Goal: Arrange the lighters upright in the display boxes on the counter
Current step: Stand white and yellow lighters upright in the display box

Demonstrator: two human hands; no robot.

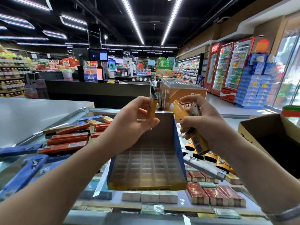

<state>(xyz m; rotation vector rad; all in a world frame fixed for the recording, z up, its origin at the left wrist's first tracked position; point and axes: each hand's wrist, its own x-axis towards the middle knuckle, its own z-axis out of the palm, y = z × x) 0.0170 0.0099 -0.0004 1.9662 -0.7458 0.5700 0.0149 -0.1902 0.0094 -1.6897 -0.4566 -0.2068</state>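
Head view: we see the left hand (pixel 138 116) pinching one yellow lighter (pixel 153 108) upright above the empty gridded display box (pixel 146 168) on the glass counter (pixel 162 207); the right hand (pixel 204 120) grips a bundle of lighters (pixel 191 127)

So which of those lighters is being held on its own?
The yellow lighter pinched upright in the left hand. The right hand grips a bunch of several; others lie loose on the glass counter.

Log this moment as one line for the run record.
left hand: holds one yellow plastic lighter upright | right hand: grips bundle of yellow lighters | gridded cardboard display box: empty | phase: before first insertion
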